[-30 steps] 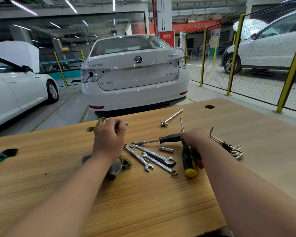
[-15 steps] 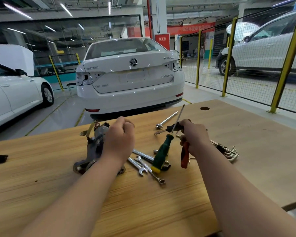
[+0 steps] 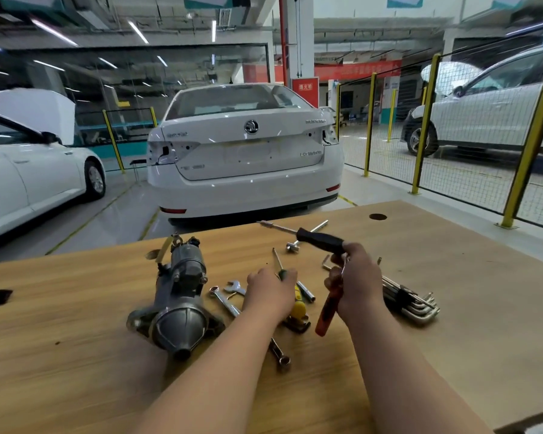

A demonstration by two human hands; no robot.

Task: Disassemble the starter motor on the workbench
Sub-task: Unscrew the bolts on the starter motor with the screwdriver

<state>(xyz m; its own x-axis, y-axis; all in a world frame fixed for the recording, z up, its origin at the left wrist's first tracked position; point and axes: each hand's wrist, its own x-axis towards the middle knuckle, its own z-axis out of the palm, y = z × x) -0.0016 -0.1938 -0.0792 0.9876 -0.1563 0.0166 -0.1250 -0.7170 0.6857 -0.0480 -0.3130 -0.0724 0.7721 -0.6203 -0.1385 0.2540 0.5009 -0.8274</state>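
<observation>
Head: starter motor (image 3: 182, 296) beside left grip (image 3: 268, 294), clamped on green screwdriver (image 3: 283, 274); right grip (image 3: 356, 286) clamps black screwdriver (image 3: 318, 239).

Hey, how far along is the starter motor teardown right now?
Done: nothing visibly; the starter motor lies on the workbench looking whole. In hand: the right hand grips a black-handled screwdriver and a red-handled tool; the left hand covers a green-handled screwdriver. Left: apparently the whole disassembly.

starter motor (image 3: 182, 296): dull grey metal | workbench (image 3: 60, 339): matt wood grain | wrench (image 3: 224, 301): shiny metal
</observation>
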